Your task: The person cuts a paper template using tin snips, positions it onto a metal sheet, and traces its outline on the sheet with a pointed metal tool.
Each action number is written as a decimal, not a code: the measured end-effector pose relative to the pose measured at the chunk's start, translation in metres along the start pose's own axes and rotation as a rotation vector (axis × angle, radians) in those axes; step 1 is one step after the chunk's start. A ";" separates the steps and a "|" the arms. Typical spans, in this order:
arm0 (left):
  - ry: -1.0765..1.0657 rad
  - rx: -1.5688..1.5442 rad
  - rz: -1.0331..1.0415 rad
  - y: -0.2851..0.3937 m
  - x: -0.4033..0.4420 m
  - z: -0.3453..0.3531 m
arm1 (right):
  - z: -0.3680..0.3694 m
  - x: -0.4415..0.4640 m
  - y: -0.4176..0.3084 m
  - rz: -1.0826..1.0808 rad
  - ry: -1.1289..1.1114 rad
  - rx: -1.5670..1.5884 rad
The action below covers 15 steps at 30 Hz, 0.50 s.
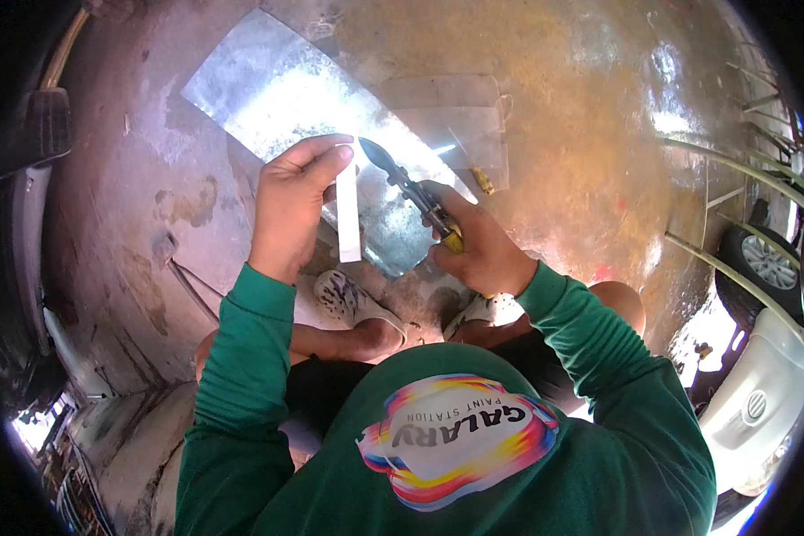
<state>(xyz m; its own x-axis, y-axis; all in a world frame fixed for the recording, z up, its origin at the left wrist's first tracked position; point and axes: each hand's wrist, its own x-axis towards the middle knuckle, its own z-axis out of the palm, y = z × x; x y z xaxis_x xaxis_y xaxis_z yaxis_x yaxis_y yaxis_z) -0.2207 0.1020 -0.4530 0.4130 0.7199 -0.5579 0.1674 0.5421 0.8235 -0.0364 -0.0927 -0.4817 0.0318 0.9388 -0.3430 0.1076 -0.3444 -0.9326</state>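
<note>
My left hand [290, 201] pinches the upper end of a narrow pale metal strip [349, 223], which hangs down from the fingers. My right hand [484, 243] is wrapped round the yellow-and-black handles of tin snips [406, 182]. The snips' dark blades point up and left, with their tip close to the top of the strip; whether they touch it I cannot tell. Under both hands a long, shiny metal sheet [272, 67] lies on the floor, its middle washed out by glare.
A thin, flat rectangular piece [447, 94] lies beyond the sheet, with a small yellow object [482, 180] near its corner. My speckled shoes [348, 297] are close below the sheet. A car wheel [764, 259] and bumper [759, 384] stand at the right, near long poles [732, 272].
</note>
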 end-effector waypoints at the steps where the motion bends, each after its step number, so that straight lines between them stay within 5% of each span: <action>1: -0.022 0.005 -0.011 0.001 -0.002 0.002 | 0.000 0.000 -0.001 0.000 -0.005 0.001; 15: -0.059 0.006 -0.023 -0.010 0.001 0.000 | 0.005 -0.003 -0.003 0.031 -0.035 0.043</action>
<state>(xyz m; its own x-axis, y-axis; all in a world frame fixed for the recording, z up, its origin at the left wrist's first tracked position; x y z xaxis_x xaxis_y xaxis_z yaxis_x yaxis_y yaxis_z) -0.2218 0.0974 -0.4613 0.4613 0.6800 -0.5699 0.1829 0.5556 0.8111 -0.0418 -0.0948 -0.4783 0.0000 0.9273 -0.3744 0.0638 -0.3736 -0.9254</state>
